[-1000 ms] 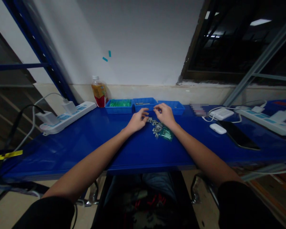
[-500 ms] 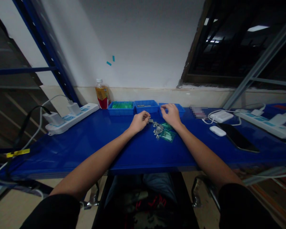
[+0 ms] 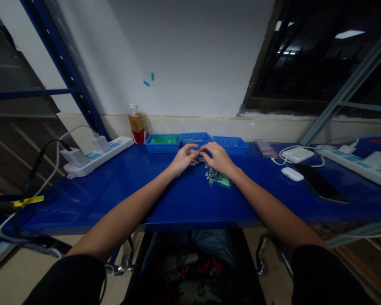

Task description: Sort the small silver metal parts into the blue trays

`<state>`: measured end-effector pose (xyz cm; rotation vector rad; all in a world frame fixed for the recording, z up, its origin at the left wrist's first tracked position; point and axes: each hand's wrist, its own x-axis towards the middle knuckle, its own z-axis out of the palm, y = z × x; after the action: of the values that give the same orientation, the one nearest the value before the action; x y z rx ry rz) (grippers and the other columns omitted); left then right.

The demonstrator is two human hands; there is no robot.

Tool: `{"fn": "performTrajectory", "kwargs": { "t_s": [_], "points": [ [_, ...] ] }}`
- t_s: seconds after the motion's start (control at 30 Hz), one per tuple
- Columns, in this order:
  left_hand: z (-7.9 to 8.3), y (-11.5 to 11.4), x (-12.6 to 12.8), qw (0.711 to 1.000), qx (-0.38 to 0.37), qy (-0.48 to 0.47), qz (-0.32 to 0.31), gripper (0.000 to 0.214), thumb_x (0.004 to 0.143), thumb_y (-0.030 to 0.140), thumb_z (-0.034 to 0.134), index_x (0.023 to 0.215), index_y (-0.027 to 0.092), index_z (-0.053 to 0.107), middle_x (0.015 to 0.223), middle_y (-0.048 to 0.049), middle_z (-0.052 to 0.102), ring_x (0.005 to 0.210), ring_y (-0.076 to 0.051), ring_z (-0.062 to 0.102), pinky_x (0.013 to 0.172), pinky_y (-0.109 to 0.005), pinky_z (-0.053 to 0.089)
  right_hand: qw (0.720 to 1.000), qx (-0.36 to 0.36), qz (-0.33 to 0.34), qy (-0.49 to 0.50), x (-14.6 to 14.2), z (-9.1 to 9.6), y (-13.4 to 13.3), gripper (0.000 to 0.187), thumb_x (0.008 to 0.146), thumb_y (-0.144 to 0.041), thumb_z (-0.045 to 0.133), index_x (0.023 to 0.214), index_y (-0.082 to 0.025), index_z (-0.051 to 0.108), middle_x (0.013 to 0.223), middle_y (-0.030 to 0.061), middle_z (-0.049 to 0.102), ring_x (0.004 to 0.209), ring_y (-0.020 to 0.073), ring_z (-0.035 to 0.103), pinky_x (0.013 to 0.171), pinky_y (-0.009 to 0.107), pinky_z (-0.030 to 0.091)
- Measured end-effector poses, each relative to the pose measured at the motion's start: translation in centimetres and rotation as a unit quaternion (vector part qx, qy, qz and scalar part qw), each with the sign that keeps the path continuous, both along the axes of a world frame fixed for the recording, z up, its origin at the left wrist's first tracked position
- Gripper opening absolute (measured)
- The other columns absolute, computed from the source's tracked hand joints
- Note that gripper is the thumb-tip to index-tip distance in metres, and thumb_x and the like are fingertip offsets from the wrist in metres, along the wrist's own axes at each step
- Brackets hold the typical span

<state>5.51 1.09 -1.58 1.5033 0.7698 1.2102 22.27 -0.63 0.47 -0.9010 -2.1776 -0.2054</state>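
My left hand [image 3: 183,160] and my right hand [image 3: 219,159] meet over the table, fingertips nearly touching. Each is closed in a pinch; what lies between the fingers is too small to make out. Just beneath the fingers, short grey metal rods [image 3: 194,163] lie on the blue tabletop. Small silvery metal parts [image 3: 211,174] are heaped by my right wrist, beside green plastic packets [image 3: 223,180] partly covered by my right hand. Behind the hands stand a blue tray with green packets [image 3: 163,147], a middle blue tray [image 3: 197,136] with rods, and a right blue tray [image 3: 231,146] with few small pieces.
A drink bottle [image 3: 137,126] stands left of the trays, near a power strip [image 3: 98,157]. On the right lie a black phone [image 3: 320,184], a white earbud case [image 3: 292,174], a white charger [image 3: 296,154] with cables and another power strip [image 3: 358,165].
My right hand has moved from the right tray leftward to my left hand, and their fingertips have come together. My left hand has stayed nearly in place. The view has shifted slightly.
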Motion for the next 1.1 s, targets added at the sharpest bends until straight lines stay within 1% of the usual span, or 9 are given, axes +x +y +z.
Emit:
{"fn": "performTrajectory", "kwargs": {
  "t_s": [0.13, 0.23, 0.4, 0.53, 0.6, 0.7, 0.87, 0.97, 1.1],
  "points": [
    [-0.2, -0.1, 0.1, 1.000, 0.016, 0.026, 0.001, 0.036, 0.083, 0.033, 0.060, 0.113, 0.015, 0.051, 0.083, -0.0026, 0.061, 0.071, -0.011, 0.059, 0.064, -0.023, 0.046, 1.000, -0.014, -0.011, -0.007, 0.1, 0.3, 0.1, 0.009, 0.088, -0.022, 0.049, 0.088, -0.019, 0.057, 0.086, 0.0055, 0.062, 0.085, 0.0203, 0.054, 0.077, 0.032, 0.041],
    [-0.6, -0.1, 0.3, 0.983, 0.105, 0.149, 0.027, 0.030, 0.087, 0.028, 0.053, 0.114, 0.015, 0.052, 0.082, -0.0040, 0.062, 0.072, -0.014, 0.060, 0.068, -0.027, 0.047, 0.996, -0.011, -0.093, -0.002, 1.4, 0.3, 1.0, 0.013, 0.089, -0.026, 0.048, 0.085, -0.018, 0.058, 0.084, 0.0066, 0.062, 0.085, 0.0216, 0.054, 0.077, 0.033, 0.040],
    [-0.8, -1.0, 0.6, 0.839, 0.330, 0.430, 0.044, 0.019, 0.083, 0.022, 0.056, 0.099, 0.020, 0.065, 0.098, -0.0073, 0.061, 0.093, -0.022, 0.055, 0.082, -0.035, 0.043, 0.949, -0.023, -0.313, 0.029, 5.7, -0.4, 3.2, 0.021, 0.088, -0.031, 0.049, 0.082, -0.016, 0.063, 0.090, 0.0128, 0.064, 0.092, 0.0270, 0.052, 0.080, 0.037, 0.037],
    [-0.6, -1.6, 0.9, 0.802, 0.348, 0.483, 0.057, 0.015, 0.082, 0.028, 0.058, 0.094, 0.022, 0.065, 0.100, -0.0067, 0.061, 0.096, -0.025, 0.053, 0.081, -0.039, 0.042, 0.914, -0.067, -0.400, 0.029, 7.4, -1.0, 3.8, 0.026, 0.088, -0.034, 0.048, 0.085, -0.015, 0.065, 0.096, 0.0160, 0.064, 0.098, 0.0312, 0.049, 0.078, 0.041, 0.036],
    [-0.6, -1.6, 1.1, 0.818, 0.344, 0.458, 0.057, 0.010, 0.080, 0.025, 0.059, 0.088, 0.020, 0.063, 0.096, -0.0060, 0.062, 0.094, -0.025, 0.053, 0.081, -0.038, 0.042, 0.910, -0.075, -0.407, 0.027, 7.2, -1.0, 3.6, 0.029, 0.088, -0.037, 0.048, 0.088, -0.015, 0.066, 0.098, 0.0168, 0.063, 0.101, 0.0330, 0.048, 0.079, 0.043, 0.036],
    [-0.7, -1.1, 1.2, 0.873, 0.311, 0.372, 0.054, 0.006, 0.078, 0.018, 0.057, 0.083, 0.018, 0.059, 0.087, -0.0044, 0.064, 0.086, -0.021, 0.055, 0.079, -0.034, 0.044, 0.927, -0.056, -0.368, 0.039, 5.6, -0.4, 2.8, 0.032, 0.088, -0.041, 0.047, 0.093, -0.015, 0.064, 0.099, 0.0155, 0.063, 0.102, 0.0330, 0.048, 0.081, 0.044, 0.037],
    [-0.3, 0.2, 0.6, 0.968, 0.186, 0.154, 0.068, 0.011, 0.080, 0.024, 0.056, 0.086, 0.015, 0.057, 0.082, -0.0030, 0.063, 0.075, -0.014, 0.058, 0.071, -0.026, 0.046, 0.994, -0.031, -0.106, -0.009, 1.7, 1.2, 0.3, 0.019, 0.089, -0.029, 0.047, 0.096, -0.018, 0.061, 0.093, 0.0079, 0.064, 0.092, 0.0231, 0.054, 0.084, 0.037, 0.040],
    [0.2, 0.4, 0.1, 0.989, 0.114, 0.079, 0.048, 0.020, 0.080, 0.032, 0.058, 0.086, 0.013, 0.062, 0.084, -0.0043, 0.065, 0.076, -0.014, 0.058, 0.068, -0.025, 0.045, 0.999, -0.018, -0.016, -0.044, 0.1, 1.4, -0.8, 0.018, 0.088, -0.022, 0.049, 0.102, -0.019, 0.059, 0.098, 0.0079, 0.063, 0.094, 0.0227, 0.054, 0.084, 0.036, 0.041],
    [0.5, 0.0, -0.1, 0.998, 0.063, 0.029, 0.013, 0.036, 0.076, 0.041, 0.065, 0.099, 0.014, 0.064, 0.092, -0.0062, 0.067, 0.077, -0.015, 0.059, 0.064, -0.023, 0.044, 0.999, -0.006, -0.009, -0.043, -0.1, 1.1, -1.0, 0.018, 0.089, -0.022, 0.049, 0.103, -0.017, 0.058, 0.097, 0.0088, 0.063, 0.092, 0.0228, 0.054, 0.082, 0.036, 0.042]
  ]
}}
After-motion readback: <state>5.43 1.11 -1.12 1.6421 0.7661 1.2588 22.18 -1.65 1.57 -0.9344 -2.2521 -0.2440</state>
